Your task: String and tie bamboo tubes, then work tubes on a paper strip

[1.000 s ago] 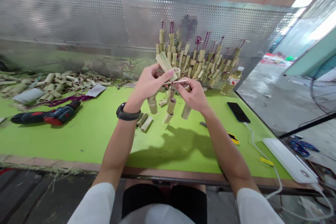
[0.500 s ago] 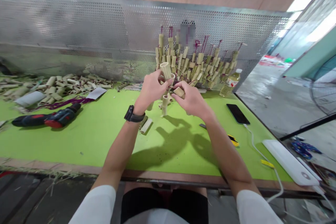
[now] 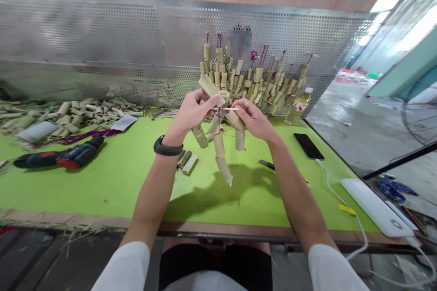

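Above the green table point(image 3: 102, 177) I hold a bamboo chime point(image 3: 218, 145) made of short tubes strung on purple cord. My left hand point(image 3: 191, 111) is closed round its top tube point(image 3: 209, 86), a black watch point(image 3: 167, 148) on that wrist. My right hand point(image 3: 252, 120) pinches a thin stick point(image 3: 226, 109) and a tube just right of the left hand. Several tubes dangle below both hands. A heap of finished chimes point(image 3: 252, 82) leans on the perforated metal screen behind.
Loose bamboo tubes point(image 3: 75, 111) and purple cord lie at the back left, a cordless drill point(image 3: 54, 158) in front of them. Two tubes point(image 3: 187, 161) rest under my left wrist. A bottle point(image 3: 298, 105), a phone point(image 3: 308, 145) on a white cable and a white box point(image 3: 377, 207) line the right edge.
The chime has been lifted again and its tubes hang lower, one swinging down toward the table. My hands moved slightly apart with the thin stick between them.
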A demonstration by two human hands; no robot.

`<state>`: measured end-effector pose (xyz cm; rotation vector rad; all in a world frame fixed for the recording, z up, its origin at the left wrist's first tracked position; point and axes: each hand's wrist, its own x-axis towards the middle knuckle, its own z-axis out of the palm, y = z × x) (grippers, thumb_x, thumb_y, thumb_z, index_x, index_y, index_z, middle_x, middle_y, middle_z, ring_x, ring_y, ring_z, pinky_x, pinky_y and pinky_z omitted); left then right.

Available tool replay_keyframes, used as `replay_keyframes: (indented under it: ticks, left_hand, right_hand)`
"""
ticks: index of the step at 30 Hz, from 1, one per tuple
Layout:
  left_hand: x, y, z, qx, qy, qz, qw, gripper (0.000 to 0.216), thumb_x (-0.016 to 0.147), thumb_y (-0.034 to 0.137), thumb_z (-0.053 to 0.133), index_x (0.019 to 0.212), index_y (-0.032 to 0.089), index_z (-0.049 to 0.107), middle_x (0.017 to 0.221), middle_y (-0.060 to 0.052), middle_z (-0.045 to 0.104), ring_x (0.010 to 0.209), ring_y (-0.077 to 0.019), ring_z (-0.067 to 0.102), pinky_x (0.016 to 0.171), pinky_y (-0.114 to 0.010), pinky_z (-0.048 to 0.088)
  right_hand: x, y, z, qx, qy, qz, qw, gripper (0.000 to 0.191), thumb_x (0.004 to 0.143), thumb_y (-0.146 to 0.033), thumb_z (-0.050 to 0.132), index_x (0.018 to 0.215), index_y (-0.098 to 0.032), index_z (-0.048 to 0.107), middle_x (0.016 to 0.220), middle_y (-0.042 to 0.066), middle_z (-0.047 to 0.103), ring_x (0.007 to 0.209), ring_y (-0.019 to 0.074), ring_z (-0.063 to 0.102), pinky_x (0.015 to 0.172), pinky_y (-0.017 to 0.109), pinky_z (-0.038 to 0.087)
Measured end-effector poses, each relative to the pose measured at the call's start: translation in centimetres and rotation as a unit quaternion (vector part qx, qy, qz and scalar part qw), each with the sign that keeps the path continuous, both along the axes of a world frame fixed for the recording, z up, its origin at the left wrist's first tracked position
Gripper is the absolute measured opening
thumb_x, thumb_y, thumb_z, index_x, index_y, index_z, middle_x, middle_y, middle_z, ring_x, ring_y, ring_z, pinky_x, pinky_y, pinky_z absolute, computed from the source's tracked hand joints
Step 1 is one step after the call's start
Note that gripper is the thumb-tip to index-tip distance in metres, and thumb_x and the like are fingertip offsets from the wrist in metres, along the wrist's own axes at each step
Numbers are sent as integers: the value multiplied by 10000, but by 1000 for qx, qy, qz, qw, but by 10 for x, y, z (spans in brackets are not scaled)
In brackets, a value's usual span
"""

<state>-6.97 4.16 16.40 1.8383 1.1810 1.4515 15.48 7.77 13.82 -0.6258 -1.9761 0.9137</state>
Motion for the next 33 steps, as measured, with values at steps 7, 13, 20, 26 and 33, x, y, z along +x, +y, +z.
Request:
replay_keyframes:
  ticks: [7, 13, 20, 26, 33]
  left_hand:
    - [3, 1, -1, 48, 7, 49, 998, 405, 926, 580, 759, 1050, 195, 755, 803, -49, 742, 659, -161, 657, 585, -253, 504]
    - [6, -2, 1, 69, 31, 33, 997, 334, 939, 473, 739, 1089, 175, 759, 860, -66, 768, 644, -155, 635, 577, -258, 478]
    - [8, -7, 4, 30, 101, -8, 994, 360, 928, 476, 746, 1156, 197, 750, 857, -54, 767, 641, -153, 627, 581, -256, 470]
    - [-9, 6, -4, -1, 156, -36, 987, 456, 979, 626, 636, 969, 182, 736, 723, -47, 706, 578, -158, 613, 533, -256, 446]
    - [-24, 41, -32, -147, 185, -35, 971, 541, 941, 691, 638, 700, 207, 605, 632, -32, 652, 521, -166, 623, 527, -272, 459]
  right_hand:
    - [-6, 1, -9, -37, 13, 53, 998, 393, 934, -577, 734, 1081, -235, 608, 1072, 61, 721, 1029, 201, 718, 950, 367, 579]
    - [-14, -5, -11, -5, -10, 24, 1000, 400, 945, -549, 731, 1179, -230, 674, 1230, 99, 737, 1158, 246, 689, 1037, 405, 533]
    - [-24, -2, -18, 21, -55, -39, 998, 446, 1003, -614, 601, 941, -187, 711, 833, 29, 688, 731, 172, 583, 658, 294, 465]
    - [-29, -4, -21, -165, -26, 31, 985, 263, 972, -441, 665, 929, -186, 714, 920, 47, 738, 803, 181, 683, 765, 309, 553]
    - [-54, 1, -50, -309, -13, 6, 951, 234, 967, -385, 687, 855, -181, 700, 828, 55, 734, 724, 173, 685, 702, 293, 578]
